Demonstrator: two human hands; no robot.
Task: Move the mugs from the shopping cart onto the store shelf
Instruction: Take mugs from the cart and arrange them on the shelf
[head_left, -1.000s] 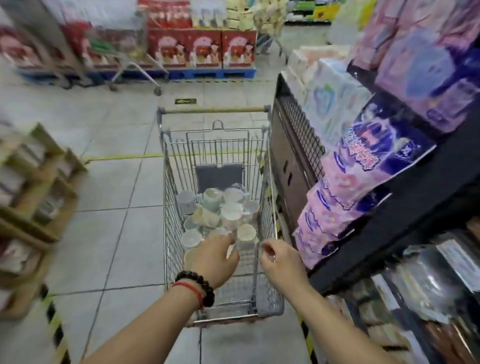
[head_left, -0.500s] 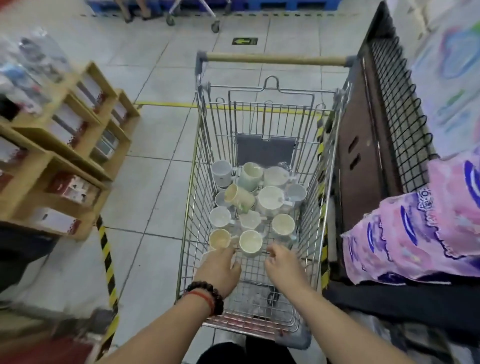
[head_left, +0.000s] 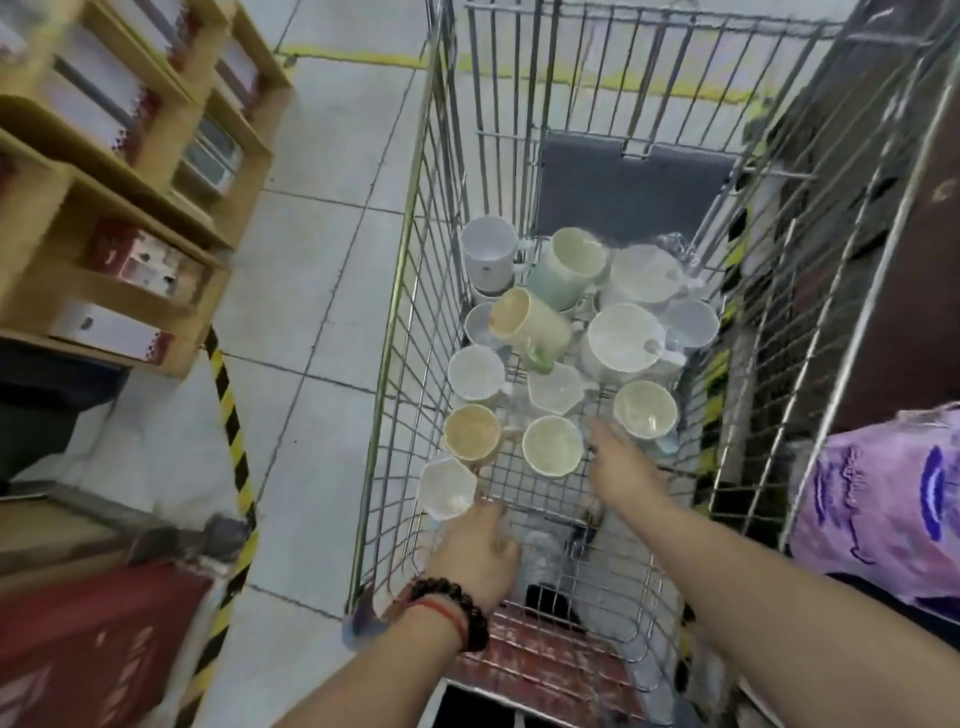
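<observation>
Cart (head_left: 400, 322) w/ loose mugs | L hand (head_left: 475, 553) by near white mug (head_left: 448, 487), grip unclear | R hand (head_left: 621, 465) open, reaching btwn cream mugs to pick.

Retail shop aisle, wire shopping cart (head_left: 415, 291), wooden display shelves (head_left: 130, 171) (boxed stock), taped tile floor (head_left: 322, 270)

Light is even and fairly bright, falling from above with no hard shadows; the pale floor (head_left: 322, 270) looks washed and slightly hazy. Motion blur smears the whole frame, worst toward the edges: the wooden shelves (head_left: 119, 171) left of the cart (head_left: 415, 291) and the purple packs (head_left: 883, 499) to its right are soft. The mugs (head_left: 561, 332) in the cart show faint ghosting. Wide-angle distortion bows the cart's wires outward. Colours are muted and fine detail is lost.
</observation>
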